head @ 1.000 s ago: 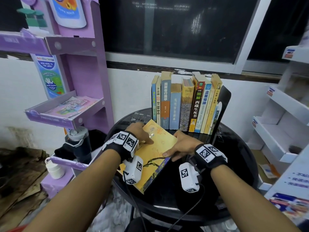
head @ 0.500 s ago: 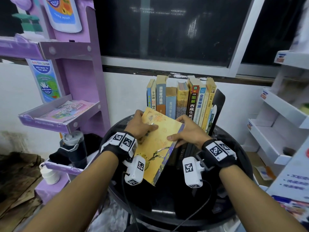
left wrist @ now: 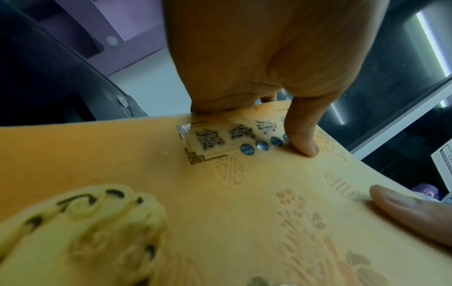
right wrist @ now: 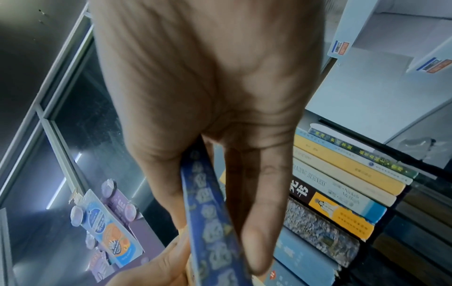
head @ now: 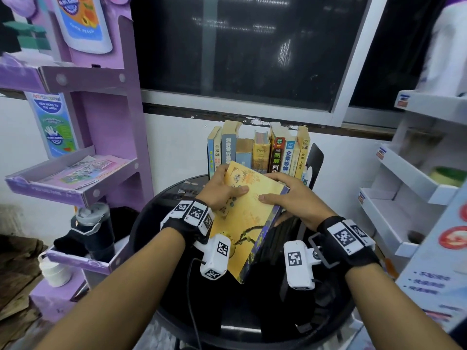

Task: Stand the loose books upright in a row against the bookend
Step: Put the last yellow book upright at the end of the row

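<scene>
Both hands clamp the thin yellow paperback with blue spine [head: 249,218], lifted tilted over the round black table [head: 151,223]: left hand [head: 222,190] far edge, right hand [head: 294,198] spine. Floppy cover; probably could knock the upright book row [head: 257,150] leaning on the black metal bookend [head: 314,160].

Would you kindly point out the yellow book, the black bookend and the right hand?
yellow book [head: 249,223], head view, middle of its front cover.
black bookend [head: 314,157], head view, its upright plate.
right hand [head: 295,198], head view, back of the hand.
</scene>
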`<state>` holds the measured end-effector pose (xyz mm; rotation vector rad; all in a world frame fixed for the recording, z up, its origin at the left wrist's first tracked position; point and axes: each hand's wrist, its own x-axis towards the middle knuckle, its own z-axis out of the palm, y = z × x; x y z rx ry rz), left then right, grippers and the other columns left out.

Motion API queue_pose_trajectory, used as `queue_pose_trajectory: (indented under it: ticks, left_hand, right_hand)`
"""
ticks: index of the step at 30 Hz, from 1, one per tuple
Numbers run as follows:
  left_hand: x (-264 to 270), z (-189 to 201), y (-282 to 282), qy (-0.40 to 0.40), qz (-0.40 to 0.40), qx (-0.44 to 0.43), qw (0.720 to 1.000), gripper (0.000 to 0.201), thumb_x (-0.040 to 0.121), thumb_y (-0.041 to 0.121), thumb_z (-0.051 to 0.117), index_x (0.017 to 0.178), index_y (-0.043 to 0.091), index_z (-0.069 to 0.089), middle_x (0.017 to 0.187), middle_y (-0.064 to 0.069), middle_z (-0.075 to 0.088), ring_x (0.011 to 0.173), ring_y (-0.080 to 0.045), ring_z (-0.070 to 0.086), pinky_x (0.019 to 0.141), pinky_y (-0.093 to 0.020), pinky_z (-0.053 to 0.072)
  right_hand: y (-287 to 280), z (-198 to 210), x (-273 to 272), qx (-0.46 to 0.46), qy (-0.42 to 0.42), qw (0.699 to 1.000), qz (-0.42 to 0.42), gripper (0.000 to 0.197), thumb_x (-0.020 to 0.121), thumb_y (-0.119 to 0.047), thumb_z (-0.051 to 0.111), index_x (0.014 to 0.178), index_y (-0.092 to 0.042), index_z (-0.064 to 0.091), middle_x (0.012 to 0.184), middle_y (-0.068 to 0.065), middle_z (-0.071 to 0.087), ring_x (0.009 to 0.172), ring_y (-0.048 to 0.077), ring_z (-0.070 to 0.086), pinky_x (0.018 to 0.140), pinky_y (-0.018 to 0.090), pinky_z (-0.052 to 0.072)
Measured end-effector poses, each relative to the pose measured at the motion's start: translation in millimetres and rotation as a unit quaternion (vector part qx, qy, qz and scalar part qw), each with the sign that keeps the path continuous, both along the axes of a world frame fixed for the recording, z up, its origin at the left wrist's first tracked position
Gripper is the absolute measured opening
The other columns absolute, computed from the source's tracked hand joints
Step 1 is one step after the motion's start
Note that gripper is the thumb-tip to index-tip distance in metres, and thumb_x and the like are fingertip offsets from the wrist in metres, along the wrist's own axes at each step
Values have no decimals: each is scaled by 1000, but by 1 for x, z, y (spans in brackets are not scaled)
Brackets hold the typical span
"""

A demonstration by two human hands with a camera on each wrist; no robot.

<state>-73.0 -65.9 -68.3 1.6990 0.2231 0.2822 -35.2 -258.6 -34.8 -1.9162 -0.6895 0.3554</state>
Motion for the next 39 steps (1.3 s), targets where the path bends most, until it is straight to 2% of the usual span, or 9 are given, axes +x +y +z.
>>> queue_pose_trajectory:
  ticks: [5,12,15,17,19,22,26,30,39]
  left_hand:
    - [13,0,-19,-13,-20,-28,999,51,84,2,69,120,18,36,109,-4,60,101,-24,61,78,-37,55]
    - [27,1,-42,-17,-47,-33,998,50,83,5,71,119,19,39,106,-4,64,93,-21,65,78,-39,56]
    - [34,6,-51,-27,-63,-8,998,55,84,10,71,127,17,38,106,1,62,92,-14,63,76,-32,55]
    - [40,12,-56,-39,-72,29,996,58,84,17,72,132,18,39,106,8,58,95,-10,60,80,-28,53]
    - [47,19,-62,-54,-75,78,993,59,84,23,73,134,19,42,110,8,56,107,-15,57,91,-33,50]
    - [59,32,-69,-83,-58,131,986,60,84,25,73,136,19,45,124,5,55,119,-15,51,95,-30,43]
    - [75,54,-78,-145,-3,254,956,59,84,27,72,137,20,46,137,-1,50,126,-15,47,107,-34,39]
    - [90,75,-87,-179,29,352,918,58,85,27,70,138,20,46,140,-4,47,127,-19,45,107,-36,38]
    - [137,83,-94,-152,19,485,861,62,85,30,68,141,20,44,148,-3,42,135,-22,37,112,-37,31]
  right_hand:
    - [-19,4,3,-1,13,1000,6,55,83,-9,75,126,-35,53,108,2,70,84,24,74,60,51,60]
    - [-41,3,8,2,-21,999,-43,59,84,-4,72,133,-30,53,113,5,67,82,23,74,51,43,59]
    - [-52,6,10,4,-47,997,-62,55,84,-4,71,131,-28,55,109,4,68,78,21,74,50,43,59]
    - [-60,12,12,9,-63,995,-80,53,84,-4,71,129,-28,57,105,2,69,74,19,74,49,42,59]
    - [-69,20,15,18,-76,992,-98,51,84,-5,72,129,-26,58,103,3,71,71,20,74,50,43,59]
    - [-84,36,21,32,-99,986,-128,49,83,-4,72,126,-24,59,100,6,72,68,25,74,53,48,59]
    - [-102,58,31,46,-128,975,-174,48,83,-4,72,125,-23,60,99,6,72,66,28,73,52,48,59]
    - [-118,79,41,47,-162,961,-219,46,84,-3,71,124,-23,60,96,0,70,59,21,72,46,40,58]
    - [-130,105,73,65,-205,936,-277,48,82,-2,71,124,-23,60,104,8,69,71,29,72,53,49,59]
